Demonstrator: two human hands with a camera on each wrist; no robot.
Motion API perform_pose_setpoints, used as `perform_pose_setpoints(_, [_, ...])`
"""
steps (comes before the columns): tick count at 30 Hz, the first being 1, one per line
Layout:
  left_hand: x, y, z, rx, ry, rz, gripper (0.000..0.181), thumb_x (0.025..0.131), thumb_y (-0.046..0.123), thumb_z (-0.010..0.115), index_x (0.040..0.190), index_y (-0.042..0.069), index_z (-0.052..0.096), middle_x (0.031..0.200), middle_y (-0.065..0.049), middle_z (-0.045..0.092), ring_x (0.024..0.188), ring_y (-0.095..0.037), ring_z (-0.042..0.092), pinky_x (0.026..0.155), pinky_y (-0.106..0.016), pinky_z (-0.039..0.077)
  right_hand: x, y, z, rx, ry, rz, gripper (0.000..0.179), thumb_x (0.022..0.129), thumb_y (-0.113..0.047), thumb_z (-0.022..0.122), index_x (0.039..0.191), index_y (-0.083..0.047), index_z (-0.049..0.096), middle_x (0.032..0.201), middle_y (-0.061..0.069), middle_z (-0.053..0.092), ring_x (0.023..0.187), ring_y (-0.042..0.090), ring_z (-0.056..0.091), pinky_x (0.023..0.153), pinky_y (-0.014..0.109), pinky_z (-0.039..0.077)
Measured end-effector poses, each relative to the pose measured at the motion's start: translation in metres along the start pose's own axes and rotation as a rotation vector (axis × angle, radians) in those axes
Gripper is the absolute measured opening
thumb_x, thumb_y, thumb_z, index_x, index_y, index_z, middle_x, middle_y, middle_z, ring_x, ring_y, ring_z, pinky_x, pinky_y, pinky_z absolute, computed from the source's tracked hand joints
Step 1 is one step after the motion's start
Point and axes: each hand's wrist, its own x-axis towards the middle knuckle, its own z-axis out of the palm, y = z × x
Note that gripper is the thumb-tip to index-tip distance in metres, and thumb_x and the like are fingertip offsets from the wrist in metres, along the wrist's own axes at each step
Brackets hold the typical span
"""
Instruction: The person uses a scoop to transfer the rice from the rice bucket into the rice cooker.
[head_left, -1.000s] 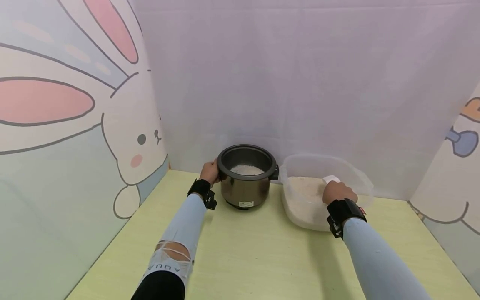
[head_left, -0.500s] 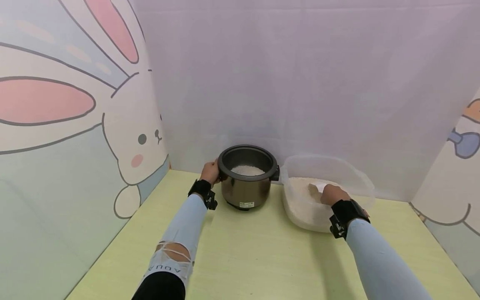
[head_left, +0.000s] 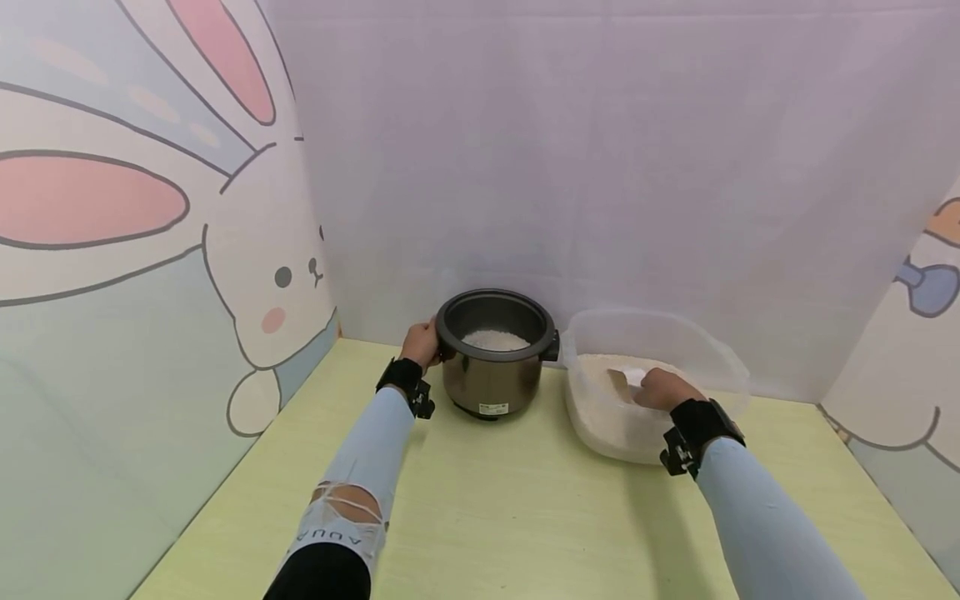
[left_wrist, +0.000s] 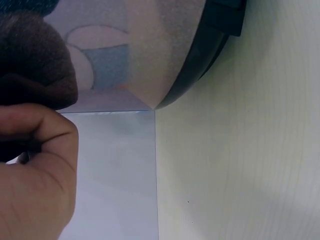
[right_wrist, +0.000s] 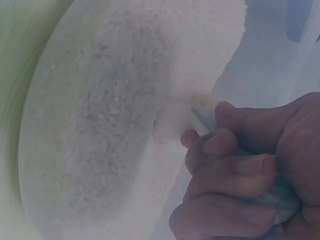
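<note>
My left hand point(head_left: 422, 346) grips the side handle of a dark rice cooker point(head_left: 491, 383), which stands lidless with white rice point(head_left: 495, 340) inside. In the left wrist view, curled fingers point(left_wrist: 55, 135) show beside the cooker's shiny wall point(left_wrist: 150, 45). To the right, a translucent plastic tub point(head_left: 637, 317) holds a bed of rice point(head_left: 607, 421). Inside it my right hand point(head_left: 667, 390) holds a white scoop point(head_left: 634, 377), its open end facing left at the rice. The right wrist view shows thumb and fingers wrapped round the scoop's handle point(right_wrist: 287, 197), seen through the tub's hazy wall.
Cooker and tub stand side by side on a pale yellow-green table point(head_left: 517, 508), close to a white cloth backdrop point(head_left: 570, 167). A rabbit-printed panel point(head_left: 172, 358) rises on the left, another printed panel point(head_left: 900, 358) on the right. The cooker's other handle point(head_left: 551, 346) faces the tub.
My right hand has shifted slightly left within the tub, and the scoop has swung left and lower, its opening now at the rice. The left hand and the cooker stay in place.
</note>
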Motion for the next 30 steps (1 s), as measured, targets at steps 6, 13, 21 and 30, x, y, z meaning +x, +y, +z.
perform_pose_setpoints(6, [-0.001,0.001,0.001,0.003,0.009,-0.004,0.047,0.112,0.044,0.040,0.081,0.010,0.049,0.061,0.002,0.043,0.048,-0.008,0.041,0.048,-0.025,0.040,0.003,0.003,0.001,0.039,-0.016,-0.060,0.044,0.100,-0.013,0.052,0.061,-0.019,0.033,0.059,-0.007,0.025,0.056,0.011,0.021,0.060,0.031,0.026])
perform_pose_setpoints(13, [-0.002,0.001,-0.001,-0.020,-0.009,0.005,0.047,0.112,0.042,0.040,0.078,0.009,0.047,0.061,0.001,0.044,0.048,-0.010,0.041,0.049,-0.026,0.041,0.004,0.003,0.000,0.063,-0.026,-0.097,0.044,0.102,-0.014,0.053,0.062,-0.018,0.035,0.060,-0.006,0.027,0.056,0.011,0.024,0.060,0.031,0.027])
perform_pose_setpoints(21, [0.001,0.000,0.000,-0.023,-0.008,-0.015,0.047,0.112,0.041,0.040,0.080,0.009,0.048,0.062,0.000,0.045,0.048,-0.010,0.042,0.048,-0.025,0.041,0.002,0.008,-0.004,0.256,-0.098,-0.101,0.036,0.108,-0.016,0.050,0.072,-0.012,0.048,0.061,-0.004,0.034,0.056,0.012,0.029,0.061,0.032,0.031])
perform_pose_setpoints(30, [-0.005,0.001,0.000,-0.026,-0.006,0.009,0.047,0.112,0.041,0.040,0.079,0.009,0.048,0.062,0.001,0.046,0.049,-0.009,0.042,0.048,-0.024,0.041,0.005,0.018,-0.009,0.541,-0.193,-0.047,0.043,0.110,-0.021,0.049,0.135,0.014,0.052,0.067,-0.001,0.043,0.050,0.009,0.025,0.050,0.028,0.027])
